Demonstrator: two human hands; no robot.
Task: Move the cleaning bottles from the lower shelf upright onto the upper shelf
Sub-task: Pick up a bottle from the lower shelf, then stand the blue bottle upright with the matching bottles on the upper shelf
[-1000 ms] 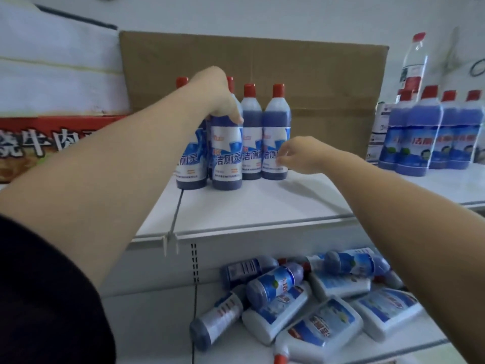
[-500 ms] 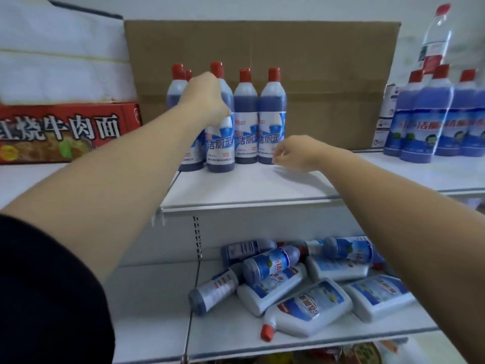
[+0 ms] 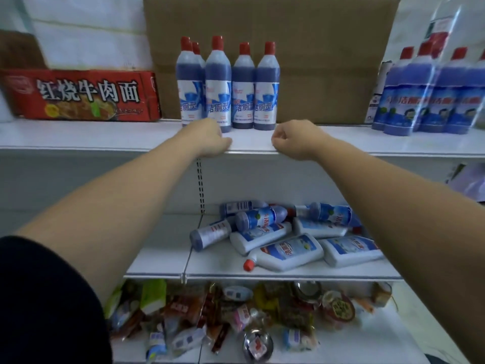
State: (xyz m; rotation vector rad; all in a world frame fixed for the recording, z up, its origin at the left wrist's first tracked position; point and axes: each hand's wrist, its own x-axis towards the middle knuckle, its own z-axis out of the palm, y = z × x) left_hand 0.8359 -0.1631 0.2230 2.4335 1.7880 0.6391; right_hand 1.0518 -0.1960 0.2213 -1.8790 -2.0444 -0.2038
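Several blue cleaning bottles with red caps (image 3: 242,86) stand upright in a tight group on the upper shelf (image 3: 105,139). On the lower shelf (image 3: 288,270) lies a heap of bottles (image 3: 286,252), some blue, some white, all on their sides. My left hand (image 3: 210,139) rests at the upper shelf's front edge just below the group, fingers curled with nothing in them. My right hand (image 3: 294,139) is a loose fist at the same edge, a little to the right, also holding nothing.
A brown cardboard box (image 3: 315,48) stands behind the upright bottles. A red noodle carton (image 3: 84,94) lies to the left, and a wrapped pack of blue bottles (image 3: 430,101) stands at the right. Snack packets (image 3: 236,311) fill the bottom shelf.
My left hand has let go of the bottle it held by the neck and dropped to the shelf edge. My right hand drew back slightly from the bottles. The view has tilted down.
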